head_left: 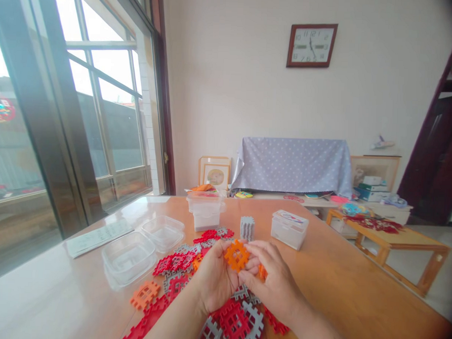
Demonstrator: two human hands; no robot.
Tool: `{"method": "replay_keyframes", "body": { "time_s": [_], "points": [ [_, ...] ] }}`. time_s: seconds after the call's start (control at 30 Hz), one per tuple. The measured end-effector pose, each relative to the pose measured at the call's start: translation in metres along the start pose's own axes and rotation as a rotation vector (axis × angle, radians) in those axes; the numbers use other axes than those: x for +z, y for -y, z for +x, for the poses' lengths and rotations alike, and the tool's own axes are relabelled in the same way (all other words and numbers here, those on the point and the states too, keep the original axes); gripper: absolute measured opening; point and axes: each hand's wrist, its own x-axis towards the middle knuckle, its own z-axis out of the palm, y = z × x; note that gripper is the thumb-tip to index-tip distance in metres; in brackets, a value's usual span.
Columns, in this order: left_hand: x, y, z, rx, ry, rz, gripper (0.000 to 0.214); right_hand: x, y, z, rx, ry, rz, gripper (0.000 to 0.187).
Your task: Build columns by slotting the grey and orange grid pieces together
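Observation:
Between my two hands is an orange interlocking plastic tile (237, 255) with a notched edge and a window-like grid in its middle. My left hand (217, 275) grips its left side. My right hand (269, 270) has its fingers closed at the tile's right side, and a second orange piece (262, 272) shows beside those fingers, partly hidden. Below and to the left lies a loose pile of red tiles (234, 322), grey tiles (211, 333) and an orange tile (145, 295). Just beyond my hands stands an upright stack of grey tiles (247, 228).
Two clear plastic tubs (128, 255) sit on the left of the wooden table (340, 302), near a printed sheet (99, 238). Farther back are a clear container (206, 208) with orange pieces on top and a lidded box (289, 230). A low side table (390, 239) stands at right.

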Motion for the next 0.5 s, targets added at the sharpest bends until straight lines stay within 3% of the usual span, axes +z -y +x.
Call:
{"method": "replay_keyframes", "body": {
  "time_s": [0.2, 0.37, 0.5],
  "points": [
    [-0.004, 0.005, 0.006, 0.006, -0.11, 0.162, 0.036, -0.001, -0.003, 0.001, 0.06, -0.019, -0.019, 0.04],
    [-0.011, 0.007, 0.009, 0.136, -0.265, 0.344, 0.038, -0.001, -0.009, 0.002, 0.083, -0.032, -0.054, 0.034],
    [-0.016, 0.007, 0.009, 0.244, -0.26, 0.479, 0.039, -0.001, -0.008, 0.002, 0.127, 0.029, -0.054, 0.028]
  ]
}}
